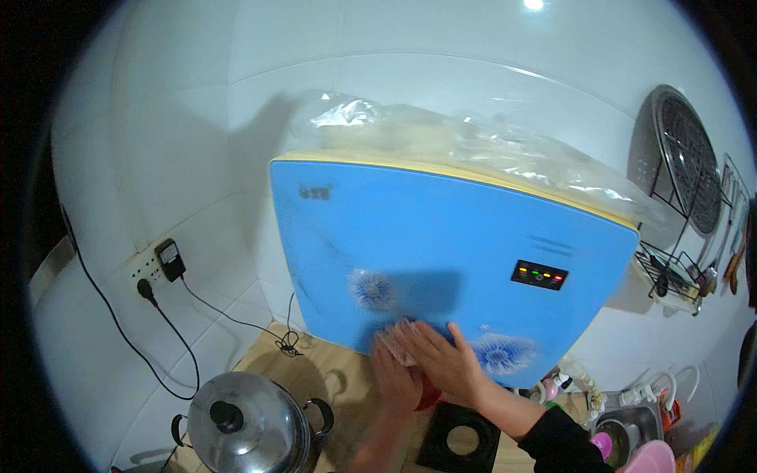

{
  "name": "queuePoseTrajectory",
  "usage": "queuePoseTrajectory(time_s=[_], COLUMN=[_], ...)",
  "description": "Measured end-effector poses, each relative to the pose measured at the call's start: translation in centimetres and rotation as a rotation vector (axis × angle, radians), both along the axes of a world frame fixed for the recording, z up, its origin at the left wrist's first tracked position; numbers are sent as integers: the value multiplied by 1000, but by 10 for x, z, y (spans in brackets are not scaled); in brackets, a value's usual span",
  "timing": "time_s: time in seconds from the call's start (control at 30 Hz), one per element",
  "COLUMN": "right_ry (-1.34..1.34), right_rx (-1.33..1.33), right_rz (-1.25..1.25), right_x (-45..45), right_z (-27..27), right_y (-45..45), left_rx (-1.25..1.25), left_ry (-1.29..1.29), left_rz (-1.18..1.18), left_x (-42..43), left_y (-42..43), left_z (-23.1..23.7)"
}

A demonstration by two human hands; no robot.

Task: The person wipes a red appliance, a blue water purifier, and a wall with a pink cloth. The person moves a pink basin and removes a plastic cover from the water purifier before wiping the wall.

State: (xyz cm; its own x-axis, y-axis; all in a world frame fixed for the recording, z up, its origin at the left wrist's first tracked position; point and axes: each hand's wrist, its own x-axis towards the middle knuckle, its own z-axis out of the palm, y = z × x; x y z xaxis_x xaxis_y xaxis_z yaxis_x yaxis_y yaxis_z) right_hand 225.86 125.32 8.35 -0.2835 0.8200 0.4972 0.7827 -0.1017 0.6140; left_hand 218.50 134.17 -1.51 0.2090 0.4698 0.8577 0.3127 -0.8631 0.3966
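Observation:
A blue panel [449, 236] with a yellow edge stands against the tiled wall, bearing a small black display [539, 275] with lit indicators. Two round blue-and-white patterned patches show low on its face. My left hand [395, 378] and my right hand [443, 360] meet at the panel's lower edge, with crumpled translucent plastic [397, 344] between them. Which hand grips the plastic is hidden. Just below my hands a red object [428, 392] shows in part. Clear plastic sheeting [426, 133] lies along the panel's top.
A lidded metal pot [251, 423] stands at lower left, near corded plugs in a wall socket [145, 269]. A black square frame [460, 437] lies on the wooden counter. At right are a sink [641, 417], a wire rack [668, 272] and a round metal tray [689, 159].

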Motion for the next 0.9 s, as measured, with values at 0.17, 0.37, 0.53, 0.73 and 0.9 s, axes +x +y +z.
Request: queuePoseTrajectory(time_s=[0.17,0.37,0.53,0.73,0.9], right_ry=[167,246,199,213,208], right_rx=[372,375,308,654,801], right_rz=[72,-162,-261,-351,-229], right_x=[4,24,52,60,67], right_z=[67,18,-41,63,109], right_y=[9,-45,-116,-111,-98], left_rx=[79,101,370,425,443], left_ry=[-178,132,358,230,17], left_rz=[-129,-194,-254,-235,-95], left_x=[7,27,35,63,81], left_y=[19,-33,-70,-76,-85], left_z=[79,60,-4,62,121])
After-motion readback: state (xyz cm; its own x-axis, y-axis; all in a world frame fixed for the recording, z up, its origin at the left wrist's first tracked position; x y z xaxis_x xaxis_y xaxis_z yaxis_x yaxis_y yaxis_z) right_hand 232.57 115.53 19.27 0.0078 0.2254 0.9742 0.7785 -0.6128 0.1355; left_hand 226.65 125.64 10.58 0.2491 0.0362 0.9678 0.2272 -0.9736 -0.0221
